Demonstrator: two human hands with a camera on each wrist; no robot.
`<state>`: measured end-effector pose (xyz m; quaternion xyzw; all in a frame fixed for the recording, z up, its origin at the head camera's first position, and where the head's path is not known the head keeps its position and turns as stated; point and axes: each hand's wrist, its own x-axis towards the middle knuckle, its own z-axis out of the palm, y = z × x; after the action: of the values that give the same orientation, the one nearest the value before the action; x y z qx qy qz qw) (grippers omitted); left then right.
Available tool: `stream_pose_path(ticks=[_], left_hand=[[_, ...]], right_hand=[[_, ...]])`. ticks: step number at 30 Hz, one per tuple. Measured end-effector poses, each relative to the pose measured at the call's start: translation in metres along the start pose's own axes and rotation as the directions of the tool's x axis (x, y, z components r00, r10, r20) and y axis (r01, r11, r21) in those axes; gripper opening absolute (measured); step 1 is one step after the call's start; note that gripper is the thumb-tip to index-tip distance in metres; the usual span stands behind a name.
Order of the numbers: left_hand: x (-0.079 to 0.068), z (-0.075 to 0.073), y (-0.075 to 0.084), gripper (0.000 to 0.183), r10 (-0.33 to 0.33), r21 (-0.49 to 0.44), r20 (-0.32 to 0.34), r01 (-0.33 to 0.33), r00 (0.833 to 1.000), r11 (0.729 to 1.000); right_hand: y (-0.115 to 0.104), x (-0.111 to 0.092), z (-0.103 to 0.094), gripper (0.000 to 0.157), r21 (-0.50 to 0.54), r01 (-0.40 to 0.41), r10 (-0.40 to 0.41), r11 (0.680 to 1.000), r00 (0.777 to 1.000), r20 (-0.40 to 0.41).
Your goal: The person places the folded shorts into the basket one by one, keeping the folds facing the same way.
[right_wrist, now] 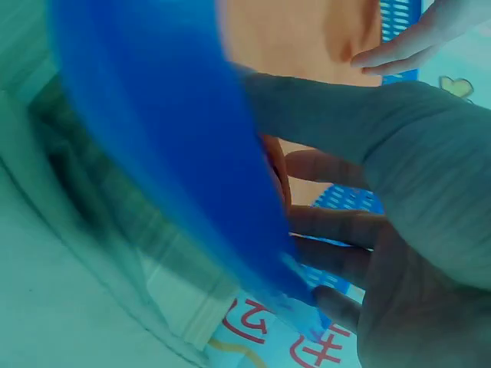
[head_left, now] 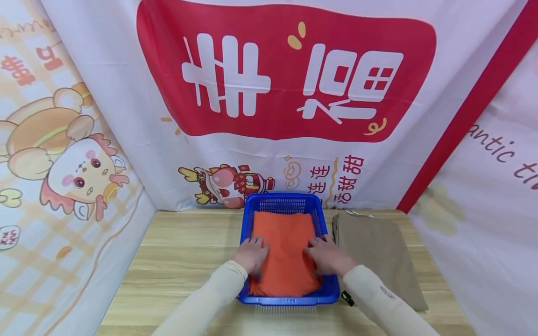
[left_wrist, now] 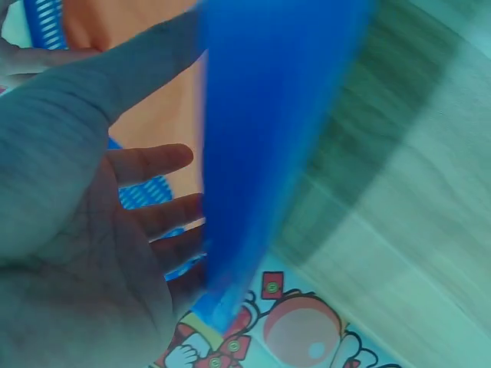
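An orange folded cloth (head_left: 290,252) lies inside a blue plastic basket (head_left: 290,301) with slotted walls. My left hand (head_left: 252,254) reaches over the basket's left side, its fingertips at the cloth's left edge. Mirroring it, my right hand (head_left: 328,255) is over the right side, fingertips at the cloth's right edge. In the left wrist view the fingers (left_wrist: 157,161) spread fairly straight behind the blurred blue rim (left_wrist: 261,115). The right wrist view also has the fingers (right_wrist: 337,222) extended, partly hidden by the rim (right_wrist: 176,130).
A grey-brown folded fabric item (head_left: 378,256) lies on the wooden table (head_left: 180,261) right of the basket, partly under the right forearm. A small black and yellow piece (head_left: 347,297) sits by the basket's lower right corner. Printed cloth walls (head_left: 286,116) enclose the table.
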<state>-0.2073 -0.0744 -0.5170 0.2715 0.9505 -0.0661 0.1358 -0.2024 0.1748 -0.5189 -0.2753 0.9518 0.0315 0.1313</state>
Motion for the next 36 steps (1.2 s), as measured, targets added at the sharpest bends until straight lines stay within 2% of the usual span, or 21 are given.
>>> stream_pose_path(ticks=[6, 13, 20, 24, 27, 29, 33, 36], left_hand=[[0.002, 0.015, -0.003, 0.096, 0.02, 0.147, -0.022, -0.017, 1.0, 0.989], [0.0, 0.021, -0.002, 0.098, 0.017, 0.266, -0.033, -0.008, 0.999, 0.964], [-0.002, 0.022, 0.002, 0.097, -0.01, 0.321, -0.035, 0.021, 0.999, 0.947], [-0.002, 0.021, 0.003, 0.095, -0.021, 0.323, -0.011, 0.023, 1.0, 0.946], [0.0, 0.02, 0.002, 0.093, -0.02, 0.297, 0.003, 0.018, 1.0, 0.955], [0.001, 0.02, 0.001, 0.083, -0.01, 0.253, -0.01, 0.012, 1.0, 0.967], [0.005, 0.015, -0.001, 0.059, 0.019, 0.077, -0.086, -0.012, 0.996, 0.997], [0.007, 0.008, 0.001, 0.052, 0.027, -0.083, -0.127, -0.038, 0.992, 0.996]], right_hand=[[-0.001, 0.0, 0.01, 0.06, -0.099, -0.015, 0.017, 0.995, 0.999, 0.028], [-0.002, 0.0, 0.019, 0.066, -0.188, -0.011, 0.017, 0.982, 0.999, 0.035], [-0.004, -0.001, 0.03, 0.066, -0.243, -0.01, 0.019, 0.97, 0.999, 0.034], [-0.005, -0.002, 0.031, 0.064, -0.241, -0.008, 0.013, 0.97, 1.0, 0.019], [-0.005, -0.003, 0.028, 0.057, -0.171, 0.007, -0.011, 0.985, 1.0, -0.021], [-0.006, -0.005, 0.024, 0.052, -0.08, 0.023, -0.029, 0.997, 0.998, -0.064], [-0.005, -0.008, 0.017, 0.044, 0.123, 0.066, -0.044, 0.99, 0.984, -0.172], [-0.004, -0.012, 0.009, 0.039, 0.205, 0.082, -0.03, 0.975, 0.97, -0.243]])
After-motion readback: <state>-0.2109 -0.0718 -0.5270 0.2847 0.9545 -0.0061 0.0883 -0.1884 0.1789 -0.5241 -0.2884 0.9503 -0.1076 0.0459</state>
